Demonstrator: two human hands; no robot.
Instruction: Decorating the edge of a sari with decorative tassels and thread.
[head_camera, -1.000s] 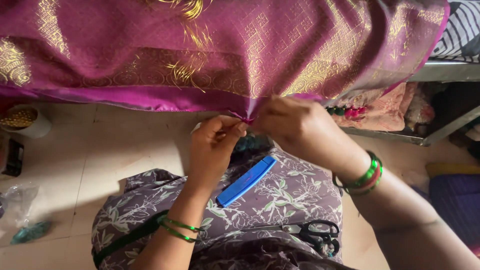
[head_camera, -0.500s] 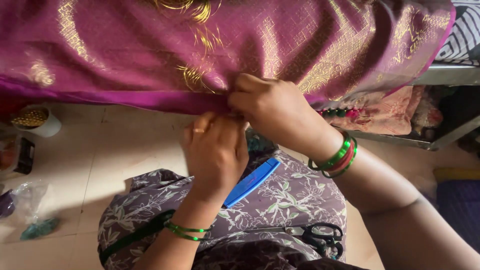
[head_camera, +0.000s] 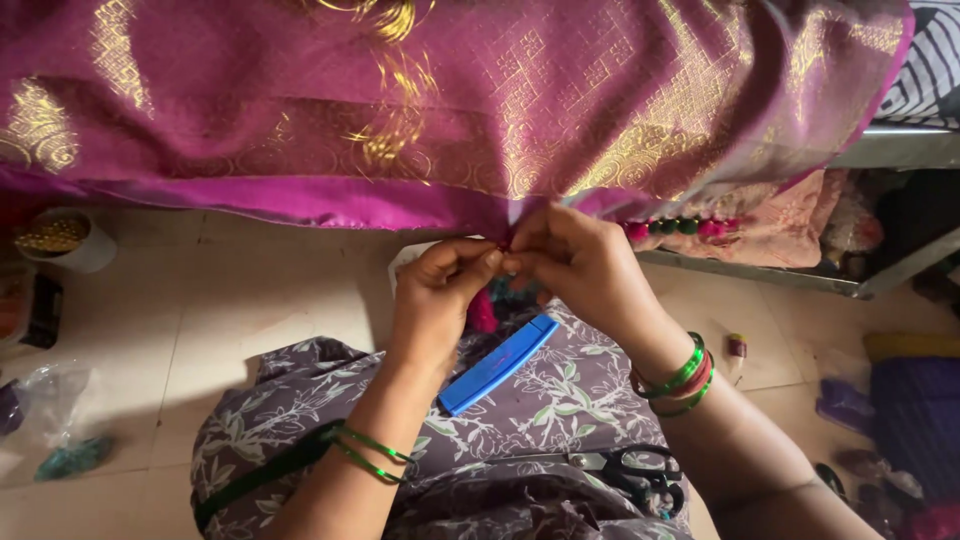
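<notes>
Both my left hand (head_camera: 440, 295) and right hand (head_camera: 580, 265) pinch the magenta silk fabric's (head_camera: 420, 130) hem at twelve o'clock, fingers pressed together to steady it; blue comb (head_camera: 497, 364) lies at six on my lap

Scissors (head_camera: 632, 470) partly under cloth, sari (head_camera: 450, 110) cut off at top

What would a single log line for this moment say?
left hand: pinching sari edge | right hand: pinching same spot | blue comb: on lap | scissors: on lap
</notes>
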